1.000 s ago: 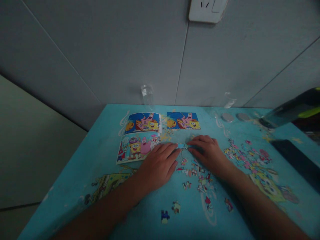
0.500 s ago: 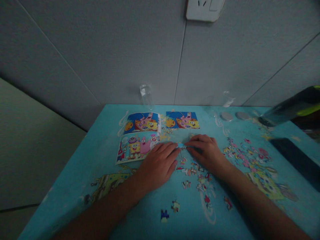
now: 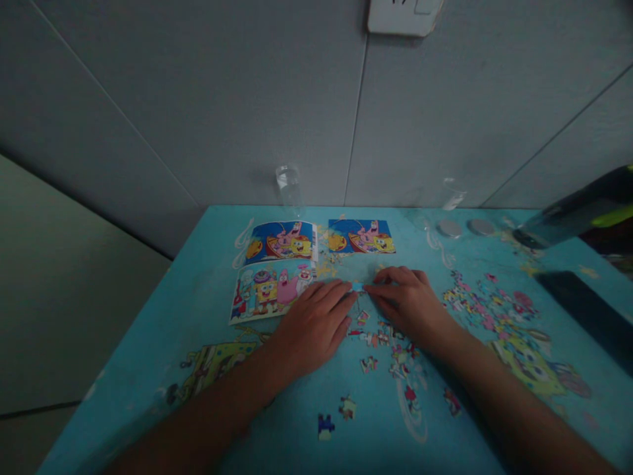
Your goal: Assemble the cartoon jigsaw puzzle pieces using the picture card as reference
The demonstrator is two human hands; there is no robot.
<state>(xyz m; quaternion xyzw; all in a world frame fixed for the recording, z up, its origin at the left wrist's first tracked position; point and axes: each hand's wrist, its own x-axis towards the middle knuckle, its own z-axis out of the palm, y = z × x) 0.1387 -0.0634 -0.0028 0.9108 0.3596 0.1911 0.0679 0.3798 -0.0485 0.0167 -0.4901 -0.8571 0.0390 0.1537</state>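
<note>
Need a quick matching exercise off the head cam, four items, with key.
1. Light blue puzzle piece
2. Wall socket
3. Two gray discs
4. Small picture card

A. Side by side, toward the table's back right
B. Cut off by the view's top edge
C. Just right of the two-picture sheet
D. Between the fingertips of the left hand and right hand

Pairs: 1-D, 2-B, 3-A, 4-C

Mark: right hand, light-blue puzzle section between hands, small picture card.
Right hand (image 3: 407,300): head view, back of the hand.
Light-blue puzzle section (image 3: 357,287): head view, its exposed top face.
Small picture card (image 3: 362,237): head view, middle of its printed face.
</note>
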